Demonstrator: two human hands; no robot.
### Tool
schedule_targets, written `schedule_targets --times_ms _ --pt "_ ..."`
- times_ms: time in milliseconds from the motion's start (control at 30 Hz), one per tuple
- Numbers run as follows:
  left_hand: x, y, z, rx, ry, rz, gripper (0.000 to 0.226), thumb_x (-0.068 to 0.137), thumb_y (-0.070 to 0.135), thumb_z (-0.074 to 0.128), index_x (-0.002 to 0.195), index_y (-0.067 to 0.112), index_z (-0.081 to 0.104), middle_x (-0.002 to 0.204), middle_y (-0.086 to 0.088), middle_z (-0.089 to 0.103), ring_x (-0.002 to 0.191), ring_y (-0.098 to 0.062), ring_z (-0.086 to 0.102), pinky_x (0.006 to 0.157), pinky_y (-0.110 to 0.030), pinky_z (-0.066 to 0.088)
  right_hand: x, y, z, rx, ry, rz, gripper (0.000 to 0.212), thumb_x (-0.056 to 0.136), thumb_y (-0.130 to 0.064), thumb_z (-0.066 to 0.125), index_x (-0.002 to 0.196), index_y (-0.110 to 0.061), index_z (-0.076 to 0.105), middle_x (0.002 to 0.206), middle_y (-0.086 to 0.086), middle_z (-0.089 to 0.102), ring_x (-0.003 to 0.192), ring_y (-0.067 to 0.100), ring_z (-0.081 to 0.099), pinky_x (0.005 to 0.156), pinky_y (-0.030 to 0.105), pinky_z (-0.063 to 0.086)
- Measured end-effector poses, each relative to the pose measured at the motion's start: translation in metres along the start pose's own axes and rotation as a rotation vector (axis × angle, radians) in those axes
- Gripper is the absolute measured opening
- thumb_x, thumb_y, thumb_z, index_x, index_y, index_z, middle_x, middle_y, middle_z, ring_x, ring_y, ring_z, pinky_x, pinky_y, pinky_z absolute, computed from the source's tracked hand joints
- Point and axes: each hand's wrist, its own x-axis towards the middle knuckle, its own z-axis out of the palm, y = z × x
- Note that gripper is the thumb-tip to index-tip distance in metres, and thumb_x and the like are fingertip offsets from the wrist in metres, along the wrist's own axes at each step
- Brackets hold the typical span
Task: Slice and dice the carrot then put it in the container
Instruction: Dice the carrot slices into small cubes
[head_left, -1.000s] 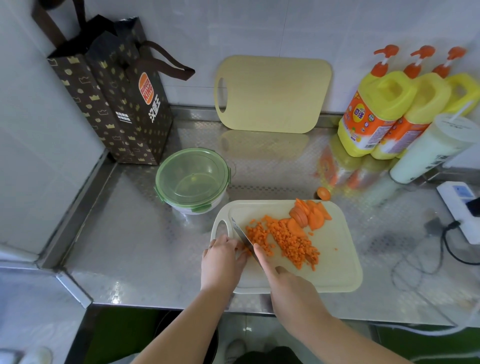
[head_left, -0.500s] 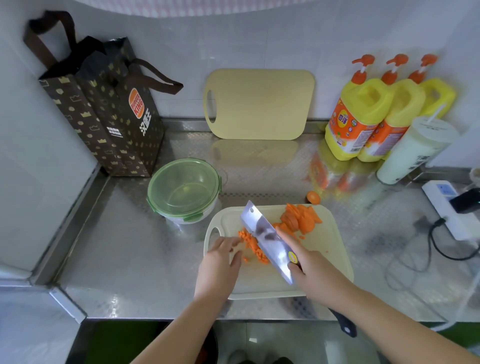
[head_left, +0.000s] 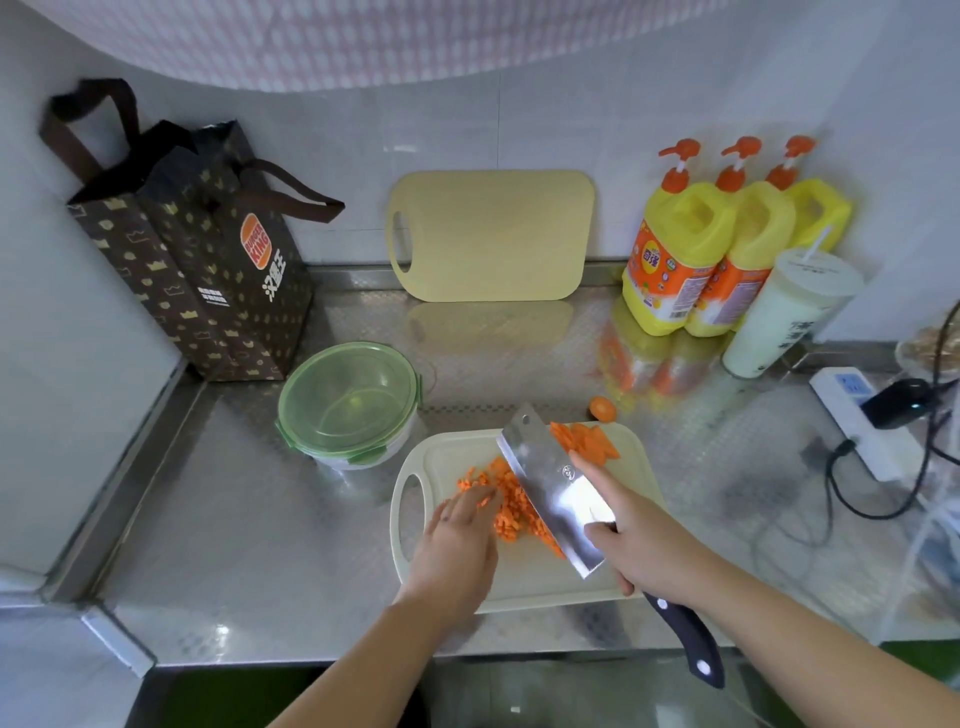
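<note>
So, roughly halfway: the diced carrot (head_left: 511, 512) is heaped on the cutting board (head_left: 519, 590), with slices (head_left: 589, 444) uncut at its far edge. My right hand (head_left: 641, 543) grips the cleaver (head_left: 545, 480); my left hand (head_left: 457, 545) lays straight fingers (head_left: 470, 506) against the dice. The container (head_left: 350, 402) sits lidded and empty on the table (head_left: 249, 545).

Open steel at the left, clutter at the right.
We see open counter (head_left: 208, 519) at lower left; the lidded container (head_left: 350, 402) and paper bag (head_left: 208, 270) close off the upper left, while detergent bottles (head_left: 691, 260), a cup (head_left: 784, 312) and a cabled power strip (head_left: 852, 410) crowd the right.
</note>
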Motion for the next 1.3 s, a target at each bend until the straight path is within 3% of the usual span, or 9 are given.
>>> schedule_targets --times_ms 100,167,267,400,533,633,833,1067,1300 --pt "0.010 -0.004 -0.024 -0.446 0.245 -0.266 0.035 0.095 0.010 0.047 0.127 0.019 0.058 0.126 0.002 0.057 0.112 -0.014 0.055 0.091 -0.018 0.039 -0.004 0.002 -0.002 -0.331 0.001 -0.113 0.075 0.095 -0.012 0.040 0.146 -0.048 -0.002 0.066 -0.003 0.046 0.052 0.008 0.048 0.049 0.021 0.031" --pt "0.016 -0.012 -0.043 -0.611 0.383 -0.438 0.027 0.095 0.010 0.049 0.115 0.021 0.064 0.109 0.006 0.065 0.095 -0.003 0.060 0.076 -0.010 0.040 -0.009 0.005 -0.002 -0.650 0.048 -0.185 0.070 0.096 -0.016 0.038 0.148 -0.043 0.000 0.089 -0.002 0.060 0.075 0.018 0.059 0.058 0.028 0.033" --pt "0.024 -0.025 -0.060 -0.682 0.237 -0.441 0.034 0.089 -0.001 0.041 0.091 0.024 0.064 0.091 0.009 0.065 0.065 0.000 0.060 0.051 -0.005 0.040 -0.011 0.006 -0.005 -0.889 0.050 -0.241 0.055 0.090 -0.009 0.045 0.138 -0.031 0.029 0.122 -0.005 0.053 0.075 0.024 0.052 0.064 0.032 0.034" --pt "0.025 -0.015 -0.061 -0.598 -0.066 -0.310 0.039 0.082 -0.009 0.037 0.077 0.025 0.058 0.066 0.009 0.065 0.070 -0.015 0.057 0.066 -0.021 0.045 -0.009 0.015 -0.007 -1.037 0.147 -0.389 0.058 0.046 -0.009 0.084 0.097 -0.024 0.062 0.092 -0.005 0.059 0.047 0.013 0.026 0.046 0.025 0.023" --pt "0.025 0.000 -0.056 -0.424 -0.108 -0.229 0.037 0.083 -0.003 0.036 0.076 0.029 0.051 0.068 0.011 0.065 0.072 -0.009 0.057 0.073 -0.023 0.045 -0.006 0.022 -0.016 -1.091 0.071 -0.412 0.066 0.054 -0.002 0.071 0.115 -0.018 0.054 0.114 0.002 0.051 0.057 0.017 0.041 0.059 0.026 0.027" --pt "0.029 0.012 -0.053 -0.450 -0.203 -0.216 0.035 0.083 -0.002 0.035 0.078 0.028 0.052 0.064 0.013 0.065 0.073 -0.013 0.058 0.077 -0.028 0.047 0.001 0.034 -0.022 -1.223 0.075 -0.498 0.063 0.033 -0.004 0.059 0.094 -0.020 0.064 0.091 0.000 0.058 0.039 0.012 0.041 0.051 0.024 0.033" --pt "0.039 0.031 -0.040 -0.742 -0.272 -0.257 0.036 0.080 -0.014 0.028 0.082 0.014 0.051 0.064 0.003 0.064 0.051 0.003 0.056 0.054 -0.012 0.043 0.009 0.037 -0.020 -1.293 0.169 -0.731 0.033 0.056 -0.006 0.048 0.081 -0.021 0.063 0.073 -0.004 0.054 0.036 0.012 0.038 0.058 0.026 0.024" --pt "0.053 0.016 -0.027 -0.747 -0.129 -0.332 0.040 0.079 -0.013 0.033 0.082 0.020 0.056 0.083 0.003 0.070 0.086 -0.017 0.063 0.078 -0.021 0.050 0.017 0.047 -0.016 -1.236 0.187 -0.768 0.056 0.045 -0.013 0.079 0.092 -0.018 0.050 0.079 -0.003 0.055 0.038 0.012 0.039 0.060 0.029 0.020" --pt "0.055 0.025 -0.024 -0.712 -0.236 -0.214 0.043 0.076 -0.014 0.034 0.079 0.022 0.058 0.077 0.007 0.069 0.077 -0.007 0.060 0.080 -0.024 0.051 0.021 0.047 -0.018 -1.213 0.181 -0.789 0.046 0.048 -0.015 0.079 0.086 -0.022 0.055 0.078 -0.005 0.054 0.040 0.011 0.038 0.052 0.024 0.032"
